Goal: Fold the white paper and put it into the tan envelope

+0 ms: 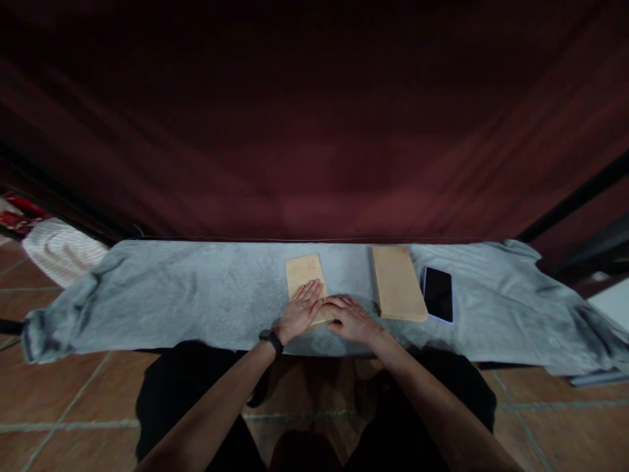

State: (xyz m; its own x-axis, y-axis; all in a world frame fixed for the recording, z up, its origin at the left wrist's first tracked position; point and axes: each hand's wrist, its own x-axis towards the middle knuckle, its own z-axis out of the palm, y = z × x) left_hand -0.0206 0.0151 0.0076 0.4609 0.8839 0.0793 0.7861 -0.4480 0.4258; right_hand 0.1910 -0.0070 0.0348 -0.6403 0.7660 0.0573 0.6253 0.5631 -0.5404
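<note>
A tan envelope [303, 273] lies on a grey cloth [196, 295] spread over a low surface. My left hand [299, 311], with a dark band at the wrist, lies flat on the envelope's near half, fingers stretched out. My right hand [350, 318] rests flat beside it at the envelope's near right corner, its fingertips touching the edge. Neither hand holds anything. To the right lies a stack of tan envelopes [397, 282], and past it a dark phone [438, 293] lies face up.
A dark red curtain [314, 131] hangs right behind the cloth. Brown floor tiles [73, 406] run in front. A striped white bundle [61, 249] sits on the floor at the left. Black bars [574, 196] slant at the right.
</note>
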